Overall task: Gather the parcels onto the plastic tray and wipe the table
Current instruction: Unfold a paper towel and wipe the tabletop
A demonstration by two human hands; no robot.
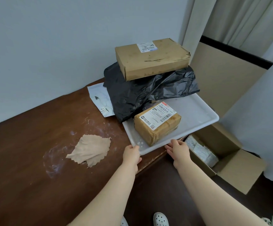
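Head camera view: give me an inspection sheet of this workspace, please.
Surface: brown wooden table, white powdery smears around the cloth.
Job's things: white plastic tray holds a taped brown parcel; black bag parcel overlaps its far side, cardboard box on top; white mailer on the table, partly under the bag; beige cloth lies on the table.
Clutter: nothing seen.
Hands: left hand and right hand each grip the tray's near rim.
Cables: nothing seen.
Surroundings: open carton on the floor at right, curtain, wall.
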